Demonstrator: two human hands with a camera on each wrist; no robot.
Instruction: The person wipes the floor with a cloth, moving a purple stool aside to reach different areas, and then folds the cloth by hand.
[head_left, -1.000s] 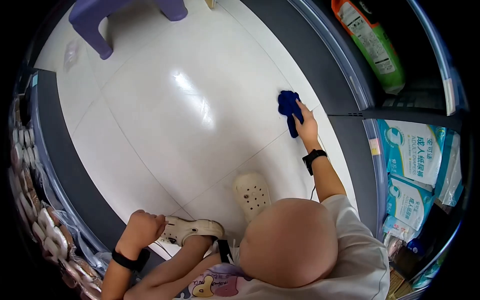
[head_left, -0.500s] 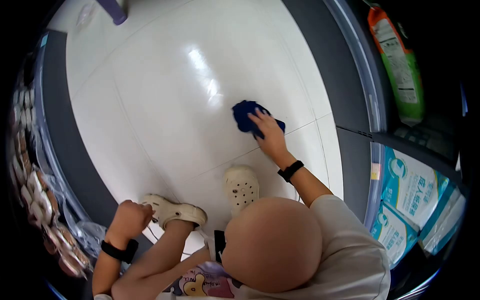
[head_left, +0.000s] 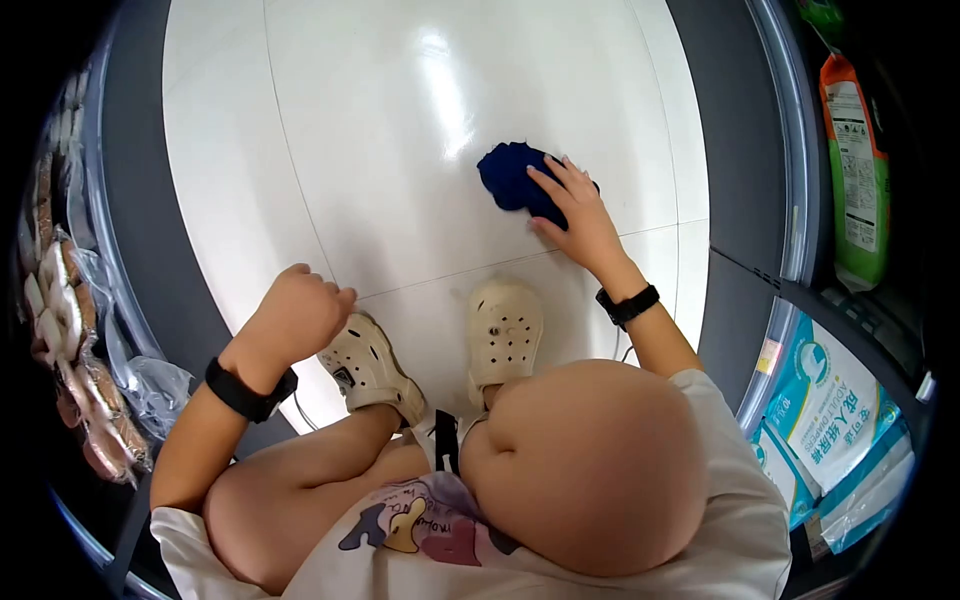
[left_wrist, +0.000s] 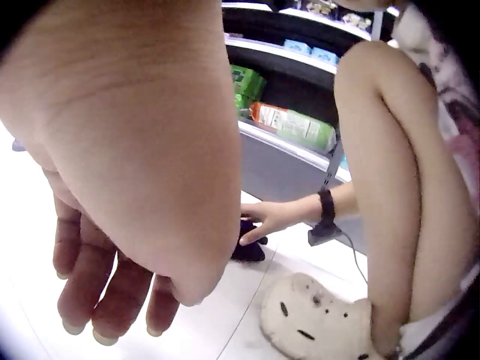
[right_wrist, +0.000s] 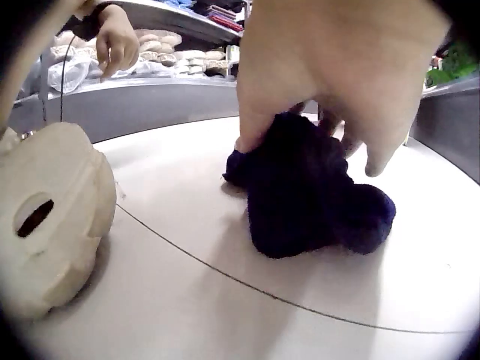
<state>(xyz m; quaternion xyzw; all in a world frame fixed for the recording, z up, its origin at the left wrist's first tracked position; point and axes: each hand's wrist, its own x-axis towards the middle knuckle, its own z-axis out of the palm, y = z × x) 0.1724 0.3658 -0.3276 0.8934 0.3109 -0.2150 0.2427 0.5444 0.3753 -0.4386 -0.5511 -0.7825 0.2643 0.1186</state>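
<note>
A bunched dark blue cloth lies on the white tiled floor, in front of the person's feet. My right hand rests over its right part, fingers spread and fairly straight on top. In the right wrist view the cloth bulges out under the palm, with the thumb along its left side. My left hand hangs in front of the left knee, holding nothing. Its fingers dangle loosely bent in the left wrist view.
Cream clogs stand close behind the cloth. A dark shelf base borders the floor on the right, with diaper packs and a green-orange bag above. Plastic-wrapped goods line the left shelf. A cable trails from the right wristband.
My right hand has slid the cloth leftward from beside the right shelf base, then a little farther from the feet. The left hand stays unoccupied while the head view shifts.
</note>
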